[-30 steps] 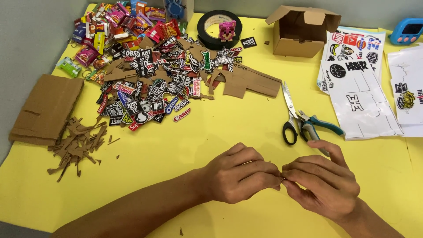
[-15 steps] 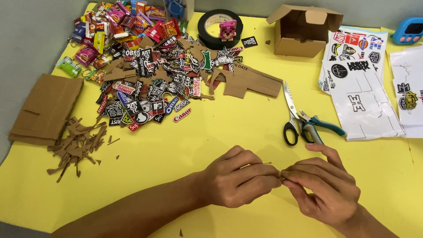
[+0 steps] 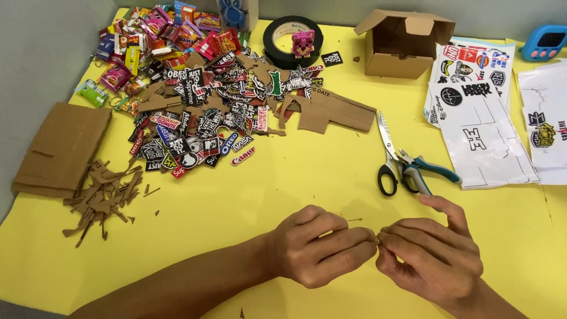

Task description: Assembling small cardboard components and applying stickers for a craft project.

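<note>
Hands, left (image 3: 316,248) and right (image 3: 434,260), fingertips together as before, unmoved.

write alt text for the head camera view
Left hand and right hand meet fingertip to fingertip, pinching something tiny over a yellow table. Beyond lie scissors, a sticker pile and cardboard scraps.

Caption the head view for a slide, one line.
Left hand and right hand meet fingertip to fingertip over a yellow table, pinching something tiny, with scissors and a sticker pile beyond.
</note>
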